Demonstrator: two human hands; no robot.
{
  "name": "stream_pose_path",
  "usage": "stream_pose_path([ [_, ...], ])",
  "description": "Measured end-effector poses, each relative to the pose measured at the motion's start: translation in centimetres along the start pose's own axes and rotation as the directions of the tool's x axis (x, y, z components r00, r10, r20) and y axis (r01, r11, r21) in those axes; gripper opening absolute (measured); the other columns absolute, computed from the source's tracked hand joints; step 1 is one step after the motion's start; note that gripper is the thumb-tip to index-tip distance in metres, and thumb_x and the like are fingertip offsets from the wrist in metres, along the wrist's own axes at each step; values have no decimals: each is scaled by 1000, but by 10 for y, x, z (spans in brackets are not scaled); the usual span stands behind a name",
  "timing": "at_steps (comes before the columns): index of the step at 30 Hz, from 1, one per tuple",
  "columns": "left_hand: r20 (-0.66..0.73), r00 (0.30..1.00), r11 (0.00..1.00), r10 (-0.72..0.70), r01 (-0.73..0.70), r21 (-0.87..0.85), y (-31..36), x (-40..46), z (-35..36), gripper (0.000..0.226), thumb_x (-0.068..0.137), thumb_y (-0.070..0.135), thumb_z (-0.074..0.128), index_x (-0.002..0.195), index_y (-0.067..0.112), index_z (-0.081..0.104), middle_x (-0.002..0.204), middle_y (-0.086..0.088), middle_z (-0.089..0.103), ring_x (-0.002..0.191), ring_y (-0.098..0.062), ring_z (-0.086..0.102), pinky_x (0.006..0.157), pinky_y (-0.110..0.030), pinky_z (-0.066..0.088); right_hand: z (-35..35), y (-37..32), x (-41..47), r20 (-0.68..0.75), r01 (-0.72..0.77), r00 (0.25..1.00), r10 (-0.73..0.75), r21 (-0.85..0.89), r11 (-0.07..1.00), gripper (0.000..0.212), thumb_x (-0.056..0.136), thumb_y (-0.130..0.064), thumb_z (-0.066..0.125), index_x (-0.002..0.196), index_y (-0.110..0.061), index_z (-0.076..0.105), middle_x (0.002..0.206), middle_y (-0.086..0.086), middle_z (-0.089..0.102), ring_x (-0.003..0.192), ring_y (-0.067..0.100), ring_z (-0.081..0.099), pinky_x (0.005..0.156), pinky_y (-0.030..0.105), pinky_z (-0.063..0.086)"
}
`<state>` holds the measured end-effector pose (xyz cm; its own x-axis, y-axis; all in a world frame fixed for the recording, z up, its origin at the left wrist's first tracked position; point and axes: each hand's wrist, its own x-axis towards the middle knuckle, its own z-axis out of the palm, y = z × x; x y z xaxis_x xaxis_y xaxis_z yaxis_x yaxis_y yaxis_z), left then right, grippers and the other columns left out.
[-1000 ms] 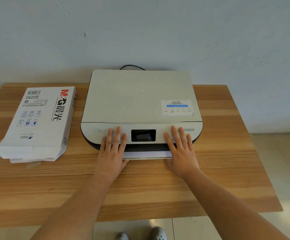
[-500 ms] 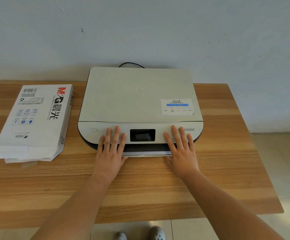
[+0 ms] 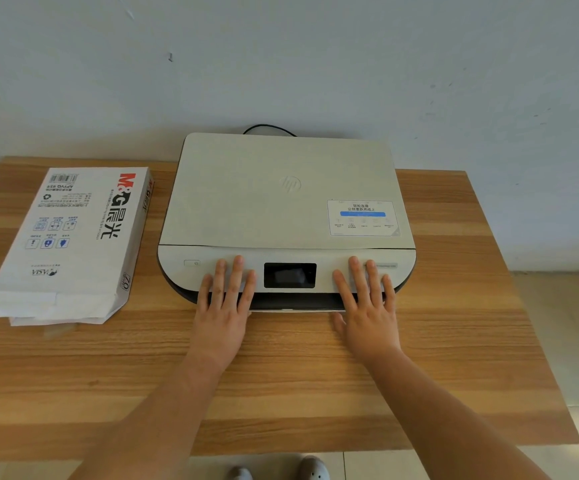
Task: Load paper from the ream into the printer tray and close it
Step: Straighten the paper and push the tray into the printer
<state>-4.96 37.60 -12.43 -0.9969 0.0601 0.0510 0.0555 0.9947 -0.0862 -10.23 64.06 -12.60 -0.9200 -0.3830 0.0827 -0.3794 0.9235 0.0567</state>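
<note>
Resting two flat hands, left (image 3: 224,313), right (image 3: 367,315), one printer (image 3: 286,202), one ream (image 3: 69,244)

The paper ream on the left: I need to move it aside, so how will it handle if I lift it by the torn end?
The paper ream would probably feel heavy for its size; the wrapper looks mostly full. Its near end is torn open with sheets poking out, so loose sheets could slide out if tilted that way. The pack may sag if lifted by one end.
</note>
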Motion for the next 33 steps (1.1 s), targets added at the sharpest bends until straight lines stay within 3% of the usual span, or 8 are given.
stream_pose_path([
  [9, -3, 1000, 999, 4, -3, 40, 1, 3, 3, 111, 72, 19, 78, 150, 10, -1, 158, -19, -8, 144, -43, -3, 114, -57, 10, 7, 0, 2, -35, -1, 999, 2, 7, 1000, 95, 82, -36, 68, 151, -25, 4, 160, 7, -20, 148, 32, -9, 117, 54, 4],
  [14, 57, 998, 998, -28, 25, 58, 4, 4, 2, 116, 76, 20, 73, 147, 9, -19, 155, -20, -22, 142, -44, -15, 115, -56, -6, 9, -1, 2, -8, -7, 1000, 7, -16, 1000, 99, 83, -37, 65, 152, -24, -6, 159, 9, -21, 147, 34, -8, 117, 55, 2],
  [17, 93, 995, 998, -46, 41, 54, 7, 5, -1, 115, 80, 20, 68, 143, 9, -28, 153, -20, -30, 141, -44, -21, 114, -57, -5, 8, -1, 2, -6, -7, 1000, 7, -16, 1000, 103, 83, -36, 66, 151, -24, -11, 159, 9, -22, 147, 34, -12, 117, 55, 0],
  [21, 105, 993, 998, -55, 54, 17, 7, 3, -9, 110, 78, 22, 71, 147, 12, -14, 156, -18, -22, 143, -42, -13, 115, -57, 5, 1, -4, 1, 13, -17, 1000, 17, 8, 1000, 95, 82, -31, 69, 152, -24, 4, 160, 9, -19, 147, 35, -8, 117, 56, 6],
  [23, 125, 991, 999, -42, 45, -18, 6, 2, -14, 107, 77, 33, 71, 149, 15, -6, 157, -16, -19, 145, -40, -9, 116, -56, 10, -4, -5, 0, 41, -22, 999, 22, 14, 1000, 94, 80, -29, 69, 152, -23, 9, 160, 9, -16, 147, 36, -5, 116, 57, 8],
  [27, 165, 986, 998, -37, 44, -38, 6, -1, -21, 95, 84, 62, 47, 150, 17, -5, 157, -12, -24, 145, -35, -15, 118, -53, 8, -17, -4, -2, 105, -16, 994, 12, 34, 999, 94, 76, -34, 68, 152, -22, 14, 162, 11, -9, 148, 36, -4, 115, 56, 9],
  [33, 278, 959, 994, -47, 73, -84, 8, -4, -46, 85, 78, 77, -3, 143, 26, -24, 150, -4, -41, 139, -27, -33, 118, -52, -3, -42, -5, -3, 206, -22, 979, 7, 69, 997, 88, 84, -41, 60, 152, -27, 7, 158, 4, -23, 147, 31, -13, 119, 54, 10],
])
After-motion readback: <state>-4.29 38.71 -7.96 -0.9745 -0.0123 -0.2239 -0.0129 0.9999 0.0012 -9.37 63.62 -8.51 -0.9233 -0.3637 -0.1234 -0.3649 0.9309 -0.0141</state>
